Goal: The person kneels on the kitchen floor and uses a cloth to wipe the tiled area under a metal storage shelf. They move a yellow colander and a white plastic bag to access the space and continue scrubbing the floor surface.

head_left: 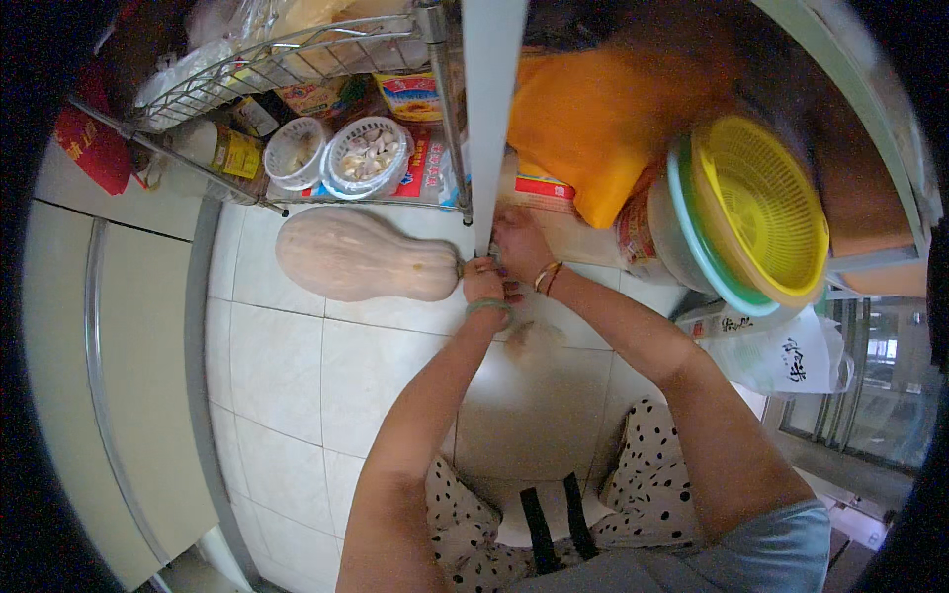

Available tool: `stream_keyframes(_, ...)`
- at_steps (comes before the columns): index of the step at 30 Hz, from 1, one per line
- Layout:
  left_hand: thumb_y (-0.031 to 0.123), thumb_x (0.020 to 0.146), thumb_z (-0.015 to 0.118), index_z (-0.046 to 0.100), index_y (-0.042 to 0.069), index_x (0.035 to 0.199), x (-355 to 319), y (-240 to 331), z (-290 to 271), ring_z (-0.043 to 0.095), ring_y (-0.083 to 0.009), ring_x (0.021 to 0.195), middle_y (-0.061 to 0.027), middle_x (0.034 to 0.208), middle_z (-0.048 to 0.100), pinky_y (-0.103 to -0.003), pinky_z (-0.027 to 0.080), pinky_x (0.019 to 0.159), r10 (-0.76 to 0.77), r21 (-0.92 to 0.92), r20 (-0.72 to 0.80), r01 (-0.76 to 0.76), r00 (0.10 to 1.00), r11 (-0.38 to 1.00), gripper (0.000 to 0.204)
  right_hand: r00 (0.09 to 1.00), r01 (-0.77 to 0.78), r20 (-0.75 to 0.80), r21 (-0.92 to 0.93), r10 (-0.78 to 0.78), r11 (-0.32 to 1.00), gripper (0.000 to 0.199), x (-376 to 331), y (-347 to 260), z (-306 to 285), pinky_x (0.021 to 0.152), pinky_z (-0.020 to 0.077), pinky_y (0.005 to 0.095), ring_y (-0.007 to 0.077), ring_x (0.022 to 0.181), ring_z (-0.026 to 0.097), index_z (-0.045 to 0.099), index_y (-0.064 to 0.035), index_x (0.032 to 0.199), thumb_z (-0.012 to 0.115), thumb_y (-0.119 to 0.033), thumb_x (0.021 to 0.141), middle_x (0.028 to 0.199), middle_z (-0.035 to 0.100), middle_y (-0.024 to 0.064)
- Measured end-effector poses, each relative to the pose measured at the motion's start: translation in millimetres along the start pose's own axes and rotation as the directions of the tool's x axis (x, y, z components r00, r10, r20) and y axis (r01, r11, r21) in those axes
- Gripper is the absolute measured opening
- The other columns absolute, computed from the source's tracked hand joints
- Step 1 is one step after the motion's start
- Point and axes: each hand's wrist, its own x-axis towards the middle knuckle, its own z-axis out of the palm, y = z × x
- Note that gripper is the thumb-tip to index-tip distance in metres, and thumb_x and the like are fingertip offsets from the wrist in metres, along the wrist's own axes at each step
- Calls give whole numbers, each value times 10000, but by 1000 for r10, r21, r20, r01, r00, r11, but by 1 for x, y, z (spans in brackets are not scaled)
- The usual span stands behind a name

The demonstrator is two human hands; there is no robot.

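Low down at the foot of a white upright post (491, 119), my two hands are close together. My right hand (521, 242) is curled at the post's right side. Just below it, my left hand (484, 284) has its fingers bent inward beside the post. A small greyish thing shows between the fingers, too small and covered to name. A large pale butternut squash (366, 255) lies on its side on the tiled floor, its stem end close to my left hand. On the floor below my hands is a brownish smudge (531, 339).
A wire rack (297, 49) at the left holds jars, packets and a white basket of garlic (368, 158). On the right are an orange cloth (593, 128), stacked colanders with a yellow one (761, 212) on top, and a white plastic bag (781, 346). Cabinet doors (148, 376) line the left.
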Motion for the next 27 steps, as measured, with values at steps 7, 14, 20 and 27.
stream_keyframes(7,242,875,472,505,92,896,3,-23,-5,523,-202,560,-70,707,545,-353,445,431,188,345,47,-193,981,919,154,982,25,176,250,-71,968,190,-42,32,-23,795,461,372,276,835,591,638,-83,942,566,-126,771,923,635,116)
stream_keyframes(14,163,774,561,535,16,1046,-17,-10,33,508,-291,1018,-152,1093,543,-404,413,863,665,695,457,-704,591,148,310,888,70,-446,372,112,926,222,-28,51,-66,864,423,383,309,920,556,617,-82,950,563,-213,778,999,600,144)
stream_keyframes(20,124,774,498,392,66,1277,-29,8,49,268,-326,1268,-176,1377,287,-458,263,1015,436,707,696,-438,570,-555,518,947,15,-304,-273,-101,962,377,-18,60,-34,909,381,381,296,1066,456,539,-28,1100,596,-194,766,1183,488,138)
stream_keyframes(27,143,815,446,353,84,1315,-14,12,30,246,-357,1275,-192,1383,273,-447,237,1040,285,619,723,-407,629,-672,512,982,-69,-185,-193,33,979,372,-41,62,-24,936,378,383,330,1084,421,488,-1,1122,504,-85,760,1243,418,162)
